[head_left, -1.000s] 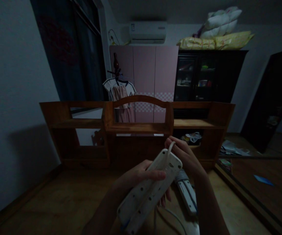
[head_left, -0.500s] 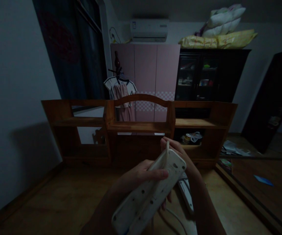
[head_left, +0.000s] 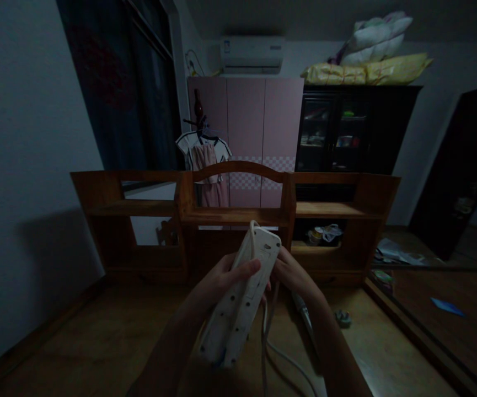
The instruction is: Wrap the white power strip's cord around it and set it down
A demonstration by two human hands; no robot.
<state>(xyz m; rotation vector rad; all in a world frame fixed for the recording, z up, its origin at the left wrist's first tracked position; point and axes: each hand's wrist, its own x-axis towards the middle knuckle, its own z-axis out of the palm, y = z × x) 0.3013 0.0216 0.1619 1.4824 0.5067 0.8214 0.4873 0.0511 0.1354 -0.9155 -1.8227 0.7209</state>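
Note:
A white power strip [head_left: 235, 309] is held up slantwise, its underside with screw holes facing me. My left hand [head_left: 232, 275] grips it from the left, thumb pressed flat on the underside. The strip's pale cord [head_left: 253, 234] bends over the top end and runs along its side. At the upper right edge, my right hand [head_left: 290, 273] is closed on the cord; its fingertips are partly hidden behind the strip. Below that hand, lengths of cord hang and trail onto the wooden surface. A long white object [head_left: 303, 311] lies there, partly covered by my right forearm.
A small greenish object [head_left: 343, 318] rests on the wooden surface [head_left: 97, 336] at the right. Ahead stands a wooden shelf unit [head_left: 238, 215], with a roll and a plastic bag visible through its right opening. A raised wooden edge [head_left: 412, 331] runs along the right.
The power strip has moved left and stands steeper. My right hand has come down from the strip's top end to its right side. The small greenish object has come into view.

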